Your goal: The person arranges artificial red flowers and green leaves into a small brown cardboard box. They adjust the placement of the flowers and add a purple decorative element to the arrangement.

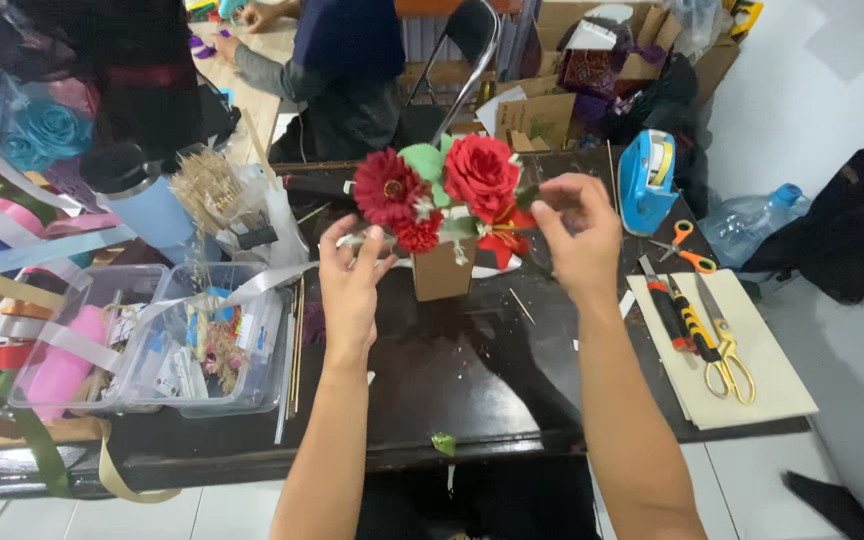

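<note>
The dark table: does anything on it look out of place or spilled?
One small green scrap lies alone near the front edge of the dark table, far from the flower arrangement that both hands, left and right, touch. Nothing looks spilled.

two bare forearms, left hand (349, 285) and right hand (580, 240) (no sleeves, no gloves).
</note>
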